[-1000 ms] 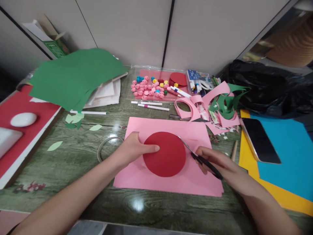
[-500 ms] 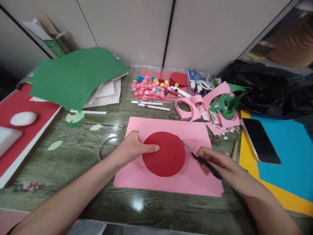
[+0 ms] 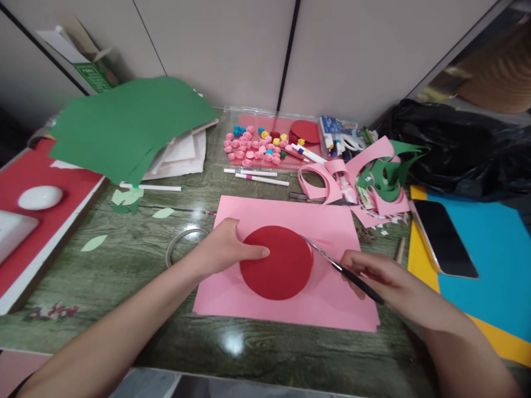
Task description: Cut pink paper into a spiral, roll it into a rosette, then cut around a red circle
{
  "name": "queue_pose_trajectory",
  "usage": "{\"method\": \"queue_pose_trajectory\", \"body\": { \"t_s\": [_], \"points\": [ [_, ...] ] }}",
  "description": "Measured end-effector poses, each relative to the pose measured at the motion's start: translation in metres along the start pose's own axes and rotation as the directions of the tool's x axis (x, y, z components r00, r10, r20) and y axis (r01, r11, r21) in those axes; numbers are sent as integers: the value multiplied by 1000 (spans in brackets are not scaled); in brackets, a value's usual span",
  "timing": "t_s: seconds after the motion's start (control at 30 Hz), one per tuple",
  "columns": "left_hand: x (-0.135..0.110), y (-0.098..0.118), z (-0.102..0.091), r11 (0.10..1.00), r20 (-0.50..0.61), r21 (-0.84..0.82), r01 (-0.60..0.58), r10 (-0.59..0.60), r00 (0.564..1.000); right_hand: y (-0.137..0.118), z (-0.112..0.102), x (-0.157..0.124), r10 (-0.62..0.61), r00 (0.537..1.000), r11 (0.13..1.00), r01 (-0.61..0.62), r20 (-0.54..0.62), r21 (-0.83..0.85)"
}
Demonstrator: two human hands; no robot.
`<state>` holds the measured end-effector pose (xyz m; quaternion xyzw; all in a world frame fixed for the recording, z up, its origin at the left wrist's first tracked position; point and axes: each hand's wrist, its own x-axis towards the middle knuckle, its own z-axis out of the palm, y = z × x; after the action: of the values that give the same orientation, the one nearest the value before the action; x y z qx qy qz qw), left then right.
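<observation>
My left hand (image 3: 226, 249) pinches a red paper circle (image 3: 282, 273) at its left side, thumb lying on top and the other fingers hidden below. Under the circle spreads a stack of pink paper sheets (image 3: 224, 307). In my right hand (image 3: 371, 276) are scissors with black handles (image 3: 360, 284), their blades pointing up and left at the circle's upper right edge. The blades look close together. A grey ring, perhaps a roll of tape (image 3: 170, 251), lies on the table just behind my left wrist.
Behind the pink sheets lie white pens (image 3: 262, 179), a clear tray of small coloured pieces (image 3: 249, 146) and pink paper scraps (image 3: 319, 185). Green sheets (image 3: 124, 130) rest at back left. A phone (image 3: 446, 237) sits on blue paper (image 3: 493, 260) at the right.
My right hand has moved slightly right with the scissors, and their blades look a little further from the circle's middle. The left hand keeps its hold.
</observation>
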<state>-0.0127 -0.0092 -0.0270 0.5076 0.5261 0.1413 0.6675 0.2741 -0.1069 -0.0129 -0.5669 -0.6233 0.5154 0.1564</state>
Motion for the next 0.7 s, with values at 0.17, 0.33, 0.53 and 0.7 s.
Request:
{"method": "queue_pose_trajectory", "body": {
  "t_s": [0.17,0.33,0.53,0.7],
  "points": [
    [0,2,0,999,11,26,27,-28,1000,-3,0,0,21,998,995,-26,61,92],
    [-1,1,4,999,-2,8,48,-48,999,-6,5,1,26,995,982,-43,92,182],
    [-1,3,9,997,78,-10,74,-73,994,-5,8,2,49,993,985,-67,110,161],
    [-1,4,7,994,115,28,110,-112,987,-4,8,2,44,993,991,-57,112,120]
  ]
}}
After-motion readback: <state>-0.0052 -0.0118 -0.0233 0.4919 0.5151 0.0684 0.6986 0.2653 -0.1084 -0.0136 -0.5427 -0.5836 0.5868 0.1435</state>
